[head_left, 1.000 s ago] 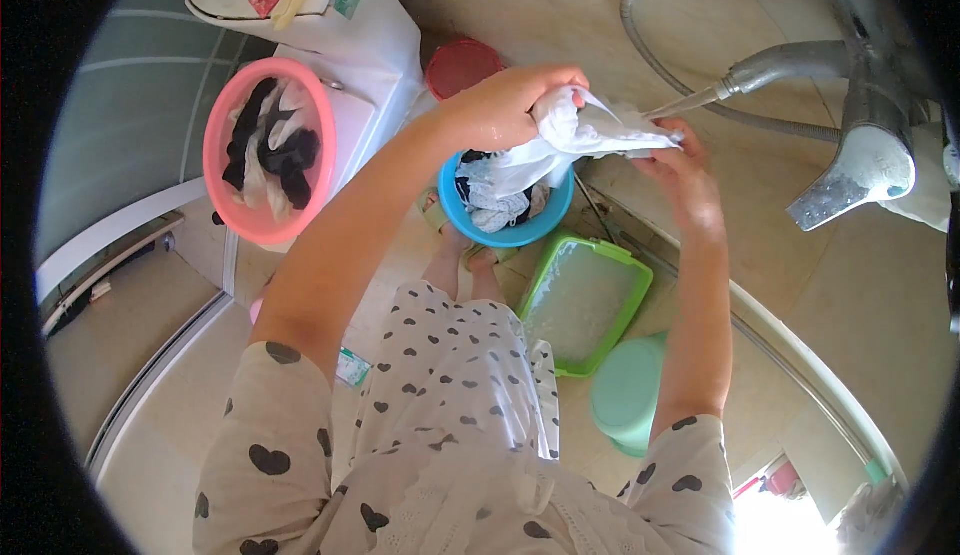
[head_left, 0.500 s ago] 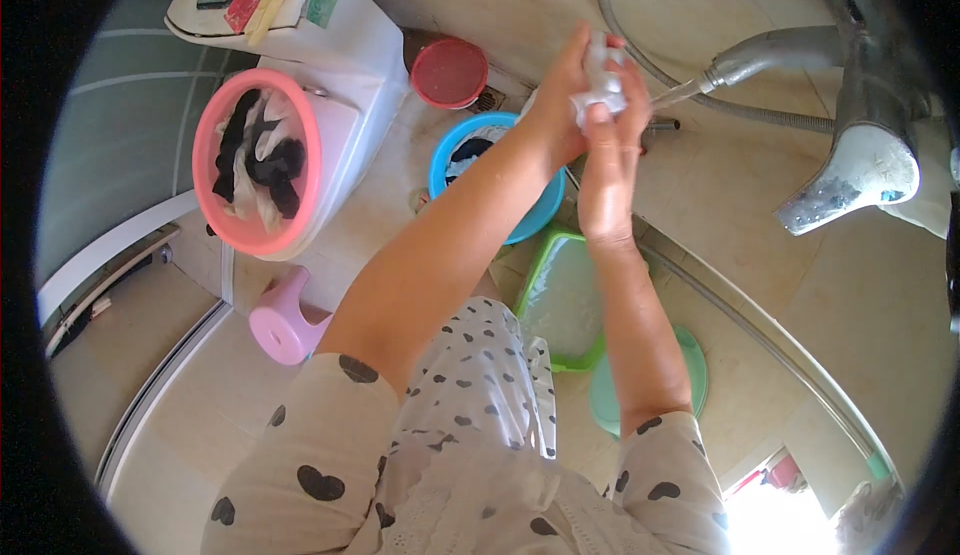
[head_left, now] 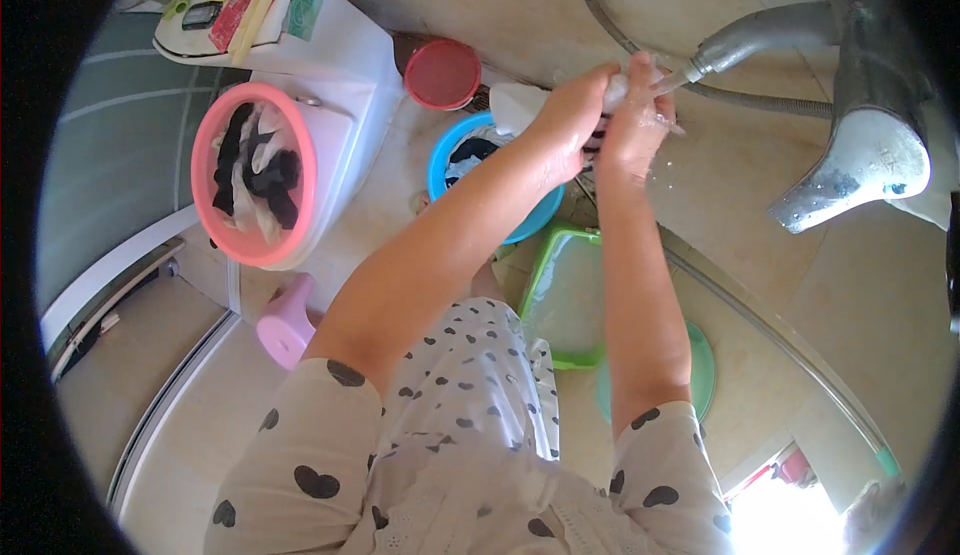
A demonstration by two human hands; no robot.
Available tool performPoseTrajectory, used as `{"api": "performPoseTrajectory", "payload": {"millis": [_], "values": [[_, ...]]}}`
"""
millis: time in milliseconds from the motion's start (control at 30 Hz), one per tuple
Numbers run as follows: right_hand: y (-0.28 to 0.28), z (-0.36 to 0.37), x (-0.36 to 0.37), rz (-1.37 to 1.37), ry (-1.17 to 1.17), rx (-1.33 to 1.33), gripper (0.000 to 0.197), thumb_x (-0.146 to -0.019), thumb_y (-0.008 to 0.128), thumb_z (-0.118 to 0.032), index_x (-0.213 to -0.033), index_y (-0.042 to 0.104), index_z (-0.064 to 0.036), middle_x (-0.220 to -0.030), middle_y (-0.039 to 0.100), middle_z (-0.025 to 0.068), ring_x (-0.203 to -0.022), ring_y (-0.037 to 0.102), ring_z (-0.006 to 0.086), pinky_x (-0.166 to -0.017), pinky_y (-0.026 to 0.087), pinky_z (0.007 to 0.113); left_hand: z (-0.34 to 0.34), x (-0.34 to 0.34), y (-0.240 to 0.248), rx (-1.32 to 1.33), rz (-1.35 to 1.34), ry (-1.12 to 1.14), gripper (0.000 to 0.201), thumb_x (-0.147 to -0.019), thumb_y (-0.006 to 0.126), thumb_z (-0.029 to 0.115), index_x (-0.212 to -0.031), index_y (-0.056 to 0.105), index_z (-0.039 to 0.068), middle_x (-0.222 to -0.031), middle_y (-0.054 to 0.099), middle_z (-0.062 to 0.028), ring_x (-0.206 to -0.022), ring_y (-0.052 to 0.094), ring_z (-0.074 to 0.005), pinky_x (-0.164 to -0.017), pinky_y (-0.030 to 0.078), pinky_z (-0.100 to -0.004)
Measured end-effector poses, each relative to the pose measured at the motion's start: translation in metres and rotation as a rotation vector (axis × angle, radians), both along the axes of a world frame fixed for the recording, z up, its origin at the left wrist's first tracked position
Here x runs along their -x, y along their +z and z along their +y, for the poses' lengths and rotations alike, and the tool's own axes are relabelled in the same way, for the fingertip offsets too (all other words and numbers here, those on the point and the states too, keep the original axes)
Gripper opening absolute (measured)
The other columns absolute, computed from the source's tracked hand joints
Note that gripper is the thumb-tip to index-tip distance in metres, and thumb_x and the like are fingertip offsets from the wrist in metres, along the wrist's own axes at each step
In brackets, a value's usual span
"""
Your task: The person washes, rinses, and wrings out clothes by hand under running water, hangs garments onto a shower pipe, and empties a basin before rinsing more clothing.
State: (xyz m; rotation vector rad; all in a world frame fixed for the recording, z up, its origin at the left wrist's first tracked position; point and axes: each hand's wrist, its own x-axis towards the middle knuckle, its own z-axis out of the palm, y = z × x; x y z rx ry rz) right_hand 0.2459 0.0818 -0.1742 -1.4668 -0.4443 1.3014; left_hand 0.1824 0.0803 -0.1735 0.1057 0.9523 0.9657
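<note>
My left hand [head_left: 575, 120] and my right hand [head_left: 637, 125] are pressed together, closed around a bunched white cloth [head_left: 615, 93]. A white part hangs out beyond my left wrist, over the blue basin, and dark stripes show below my palms. Most of the cloth is hidden by my fingers, so its exact kind cannot be made out. From the grey metal spout [head_left: 705, 63], water runs onto my right fingers and the cloth, and drops splash off beside my right hand.
Below my hands is a blue basin [head_left: 437, 170] holding dark and white clothes. A pink basin [head_left: 203, 170] of laundry sits on the toilet [head_left: 345, 120]. Around stand a red-lidded bucket [head_left: 443, 73], a green-rimmed tub [head_left: 575, 363], a pink stool [head_left: 285, 330] and a pale green lid [head_left: 700, 375].
Both hands have moved slightly down and right, bringing the white cloth under the running water. Drops now splash from my right hand, and a white part shows beyond my left wrist.
</note>
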Motion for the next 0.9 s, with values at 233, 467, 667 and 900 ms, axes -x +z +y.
{"api": "performPoseTrajectory", "payload": {"millis": [233,467,667,900], "values": [[-0.016,-0.003,-0.006,-0.673,0.224,-0.271,0.031,-0.079,0.064,-0.027,-0.073,0.055,0.0021,-0.065,0.055,0.0075,-0.054,0.046,0.0153,-0.048,0.037,0.029,0.01,0.012,-0.024,-0.019,0.001,-0.117,0.022,-0.088,0.045,0.032,-0.085,0.054,0.012,-0.077,0.052,-0.0016,-0.073,0.046,-0.0153,-0.066,0.039,-0.0306],[0.008,0.005,-0.013,-0.258,0.004,-0.159,0.017,-0.077,0.061,-0.013,-0.069,0.055,0.001,-0.067,0.055,-0.0001,-0.06,0.045,0.0071,-0.054,0.036,0.024,-0.027,0.036,-0.021,-0.103,-0.01,0.144,0.047,-0.088,0.041,0.048,-0.113,0.047,0.008,-0.104,0.057,-0.0089,-0.104,0.051,-0.0252,-0.091,0.038,-0.0424],[0.035,-0.049,0.025,-0.333,0.286,-0.384,0.022,-0.069,0.071,-0.015,-0.079,0.055,-0.003,-0.068,0.055,0.001,-0.059,0.046,0.0091,-0.06,0.04,0.023,-0.024,0.037,-0.094,-0.493,-1.319,-0.116,0.073,-0.078,0.034,0.071,-0.119,0.046,0.011,-0.125,0.045,-0.0089,-0.113,0.044,-0.0305,-0.097,0.031,-0.0529],[-0.029,0.011,-0.036,-0.336,0.242,-0.063,0.026,-0.064,0.061,-0.009,-0.087,0.056,0.0025,-0.083,0.06,0.0148,-0.077,0.058,0.0217,-0.069,0.046,0.034,-0.03,-0.008,-0.038,0.041,-0.319,0.254,0.031,-0.088,0.046,0.025,-0.114,0.048,0.008,-0.109,0.054,-0.0083,-0.102,0.053,-0.0177,-0.086,0.045,-0.0331]]}}
